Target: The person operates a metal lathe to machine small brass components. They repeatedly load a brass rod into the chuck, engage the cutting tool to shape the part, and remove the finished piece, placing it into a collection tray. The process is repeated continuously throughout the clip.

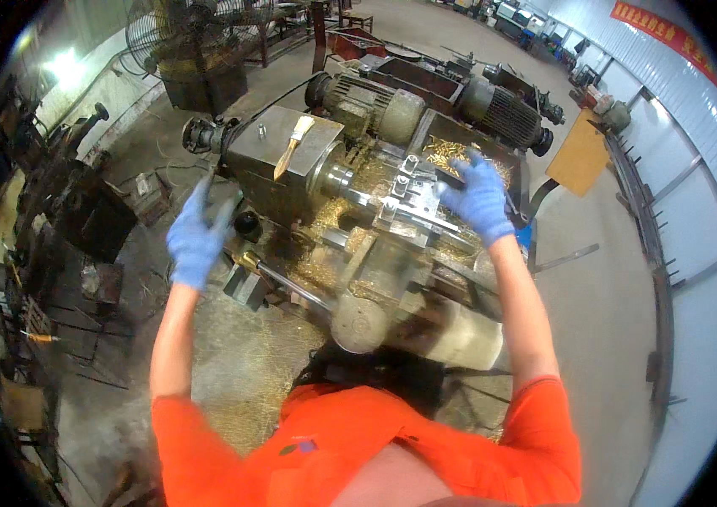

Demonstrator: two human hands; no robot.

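My left hand (196,239), in a blue knit glove, is raised left of a small metal lathe. Its fingers are stretched upward and slightly blurred, near the grey headstock (270,165), and nothing shows in them. My right hand (481,201), gloved alike, hovers with spread fingers at the right end of the tool slide (409,203), beside a dark bar; whether it touches the bar I cannot tell. Beyond those fingers lies a heap of small brass pieces (443,152) in a dark tray. A round chuck (335,179) faces the clamped tools.
On the headstock lies a wooden-handled brush (293,148). A long metal lever (291,283) slants toward me beside a round housing (360,323). Brass chips cover the machine bed. Motors (502,110) stand behind, a caged fan (198,34) far left, a yellow board (580,154) right.
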